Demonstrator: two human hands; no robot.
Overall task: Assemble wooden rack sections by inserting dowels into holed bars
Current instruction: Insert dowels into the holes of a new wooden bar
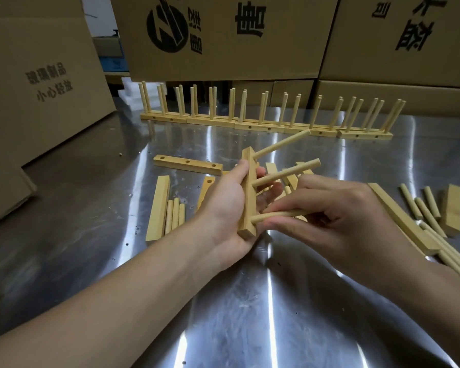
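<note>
Two hands put a stick into a wooden bar.
The left hand (225,205) grips the holed bar (248,193) above the table (250,301); the right hand (337,216) pinches the third dowel (279,215) at its bottom hole.

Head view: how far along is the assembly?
Done: a row of finished sections at the back. In hand: the left hand grips a bar with two dowels seated; the right hand pinches a third dowel at its last hole. Left: loose bars and loose dowels.

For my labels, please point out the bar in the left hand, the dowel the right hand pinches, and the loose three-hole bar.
held bar (249,200): head view, front face, lower half.
pinched dowel (266,217): head view, shaft near its inserted end.
three-hole bar (198,164): head view, top face.
</note>
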